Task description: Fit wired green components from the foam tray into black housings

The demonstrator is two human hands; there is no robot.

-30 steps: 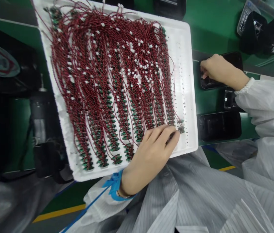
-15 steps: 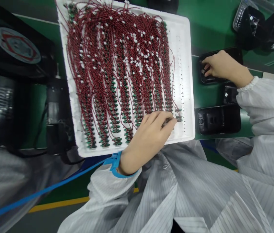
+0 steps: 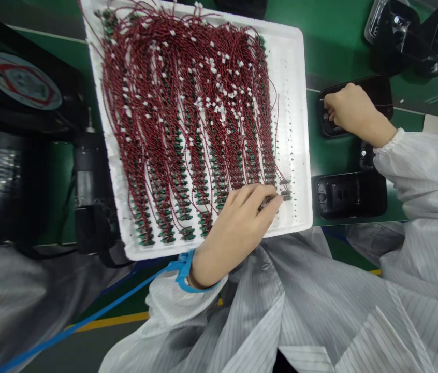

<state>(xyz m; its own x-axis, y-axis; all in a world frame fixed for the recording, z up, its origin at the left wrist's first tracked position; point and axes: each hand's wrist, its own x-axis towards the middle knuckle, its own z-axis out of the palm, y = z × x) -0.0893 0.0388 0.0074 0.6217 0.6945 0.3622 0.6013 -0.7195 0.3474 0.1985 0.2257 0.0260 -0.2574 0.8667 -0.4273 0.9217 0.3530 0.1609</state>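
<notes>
A white foam tray point(image 3: 298, 129) holds rows of small green circuit boards with twisted dark red wires point(image 3: 172, 77) and white plugs. My left hand point(image 3: 238, 223), wearing a blue wrist strap point(image 3: 185, 272), rests over the tray's near right part. Its thumb and fingers are curled together beside a few boards point(image 3: 286, 190); what lies between them is mostly hidden. To the right, my right hand point(image 3: 353, 111) bends over the left end of a black plastic housing point(image 3: 382, 93). Its fingertips are closed inside the housing near a small round metal part, and I cannot see what they grip.
Another open black housing point(image 3: 353, 194) lies nearer on the green table, with a small black part point(image 3: 366, 154) between the two. More black housings point(image 3: 432, 46) stand at the back right. A black device with a round label point(image 3: 23, 81) is at left. A blue cord point(image 3: 98, 313) trails from the strap.
The fingers of my right hand have drawn closer together over the housing. My left hand keeps nearly the same place on the tray. The view has shifted slightly.
</notes>
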